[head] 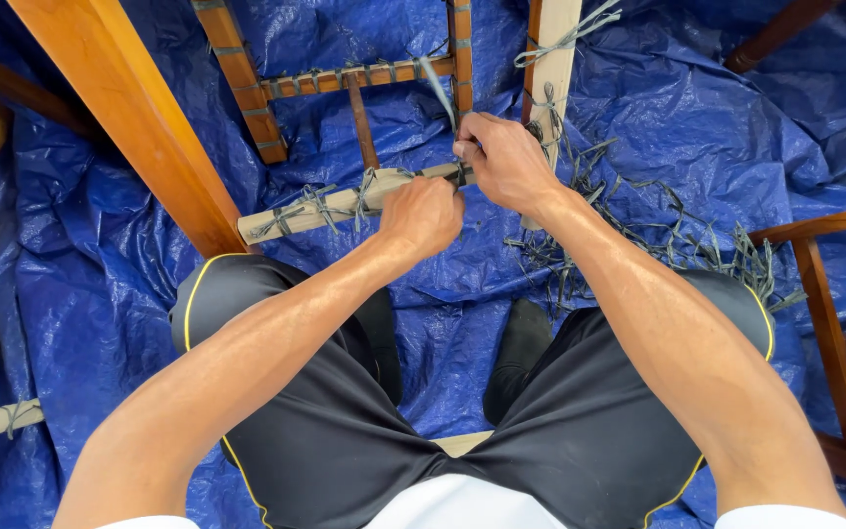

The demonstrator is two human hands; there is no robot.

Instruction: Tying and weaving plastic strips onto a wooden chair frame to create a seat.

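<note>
Fingers of right hand (506, 162) pinched on grey strip (438, 88); left hand (423, 216) clenched on rail (345, 204).

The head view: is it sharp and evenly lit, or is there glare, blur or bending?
Head view: soft, even light, faint shadows; mild sheen on the blue tarp; both hands, left and right, sharp, only the grey strip blurred; wide-angle bending swells the forearms near the bottom edge.

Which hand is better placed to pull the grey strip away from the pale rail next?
Probably the right hand: its fingers pinch the grey strip rising off the pale rail. The left hand is fisted on the rail itself, seemingly steadying it.
</note>
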